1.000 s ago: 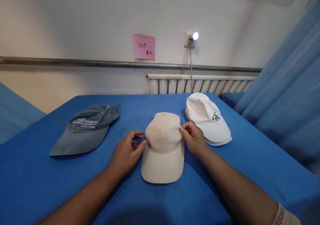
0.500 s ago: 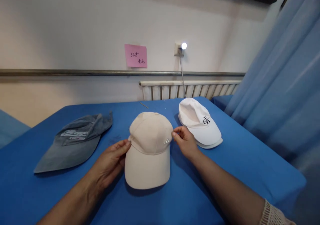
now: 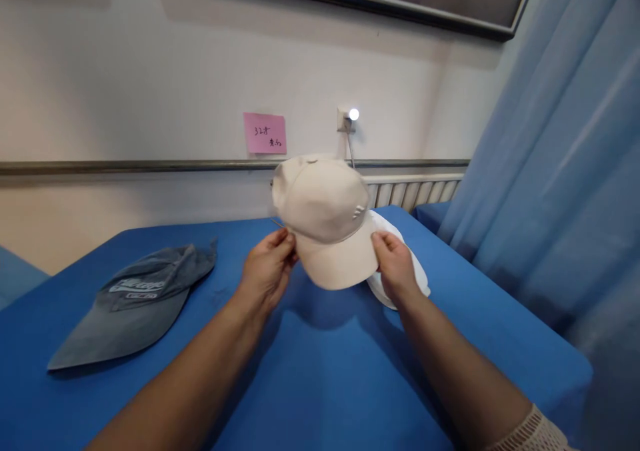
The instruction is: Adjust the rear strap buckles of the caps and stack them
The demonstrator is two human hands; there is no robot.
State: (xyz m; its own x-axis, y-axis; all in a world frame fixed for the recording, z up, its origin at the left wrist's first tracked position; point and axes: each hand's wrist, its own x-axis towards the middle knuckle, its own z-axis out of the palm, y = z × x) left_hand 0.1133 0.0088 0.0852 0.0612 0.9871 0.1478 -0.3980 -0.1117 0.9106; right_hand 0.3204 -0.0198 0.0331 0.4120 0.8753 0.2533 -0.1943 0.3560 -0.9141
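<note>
A cream baseball cap (image 3: 325, 204) hangs above the blue surface, its brim tilted down toward me. My left hand (image 3: 269, 264) pinches its left edge where brim and crown meet. The right edge of the brim is between the thumb and fingers of my right hand (image 3: 395, 264). Behind that hand lies a white cap (image 3: 418, 274), mostly hidden by the cream cap and my hand. A grey-blue cap (image 3: 135, 301) with white lettering rests at the left, brim toward the front left.
The blue-covered table (image 3: 320, 384) reaches to the wall. A pink note (image 3: 265, 133), a lit plug-in lamp (image 3: 353, 115) and a metal rail (image 3: 125, 167) are on the wall, with a radiator (image 3: 420, 191) below. A blue curtain (image 3: 540, 171) hangs at the right.
Both hands have raised the cream cap off the table, away from me and slightly right. It now covers part of the white cap. My view has tilted up a little.
</note>
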